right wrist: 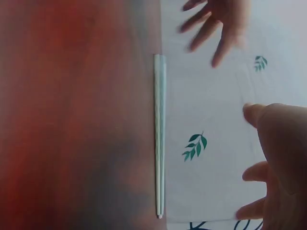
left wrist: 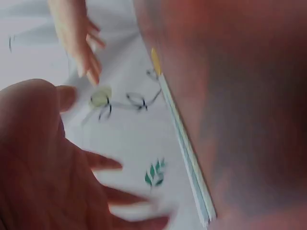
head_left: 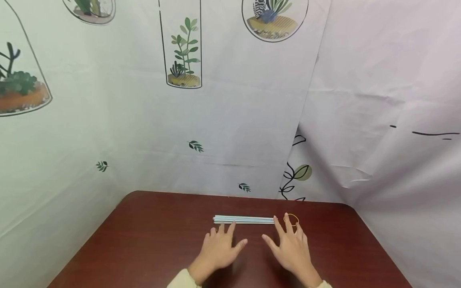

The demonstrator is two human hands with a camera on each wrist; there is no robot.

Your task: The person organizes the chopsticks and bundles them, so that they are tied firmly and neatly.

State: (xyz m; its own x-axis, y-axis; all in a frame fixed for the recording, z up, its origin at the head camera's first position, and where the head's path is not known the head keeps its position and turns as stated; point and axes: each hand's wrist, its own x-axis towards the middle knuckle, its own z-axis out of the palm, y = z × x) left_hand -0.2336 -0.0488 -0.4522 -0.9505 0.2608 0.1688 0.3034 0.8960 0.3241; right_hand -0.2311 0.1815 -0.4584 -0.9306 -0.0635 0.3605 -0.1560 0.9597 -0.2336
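Observation:
Several slim, pale blue-white sticks [head_left: 248, 220], like chopsticks, lie side by side across the table. Just past their right end is a thin yellow loop [head_left: 298, 218], like a rubber band, partly covered by the right fingers. My left hand [head_left: 218, 249] hovers in front of the sticks, fingers spread, holding nothing. My right hand [head_left: 293, 249] is likewise spread and bare, its fingertips overlapping the loop and the sticks' right end in the head view. Both wrist views show the sticks [left wrist: 184, 148] [right wrist: 159, 134] apart from the hands.
The dark red-brown table [head_left: 155, 232] has rounded far corners. Behind and beside it hangs white cloth [head_left: 234, 120] printed with plants and leaves. Folds gather in the cloth at the right.

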